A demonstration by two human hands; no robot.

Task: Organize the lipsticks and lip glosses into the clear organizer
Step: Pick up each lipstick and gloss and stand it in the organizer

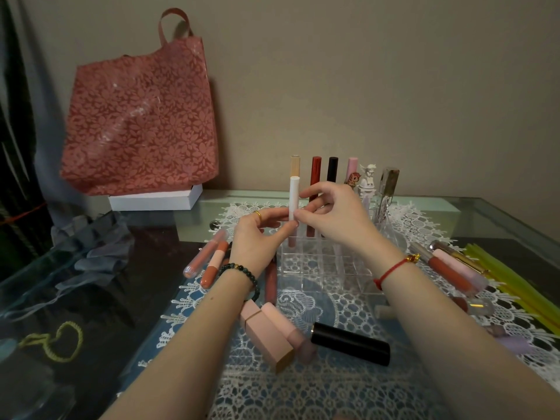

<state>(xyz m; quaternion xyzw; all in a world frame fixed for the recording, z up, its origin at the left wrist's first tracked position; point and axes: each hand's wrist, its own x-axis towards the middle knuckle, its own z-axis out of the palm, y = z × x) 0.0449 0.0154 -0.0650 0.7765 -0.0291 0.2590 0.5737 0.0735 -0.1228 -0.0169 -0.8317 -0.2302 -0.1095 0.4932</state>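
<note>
Both hands pinch a white-capped lip gloss (294,197), upright with its long axis vertical: left hand (254,237) at its 8 o'clock, right hand (336,219) at 4 o'clock. Its lower end appears to dip into the clear organizer's (303,268) far-left cell, at 6 o'clock.

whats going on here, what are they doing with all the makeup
A person is sorting lip products into the clear organizer. The left hand and right hand both pinch a white-capped lip gloss, holding it upright at the organizer's left side. Whether it is seated in a slot yet is unclear. Other tubes already stand along the back row, and a black lipstick and several others lie loose on the lace mat.
</note>
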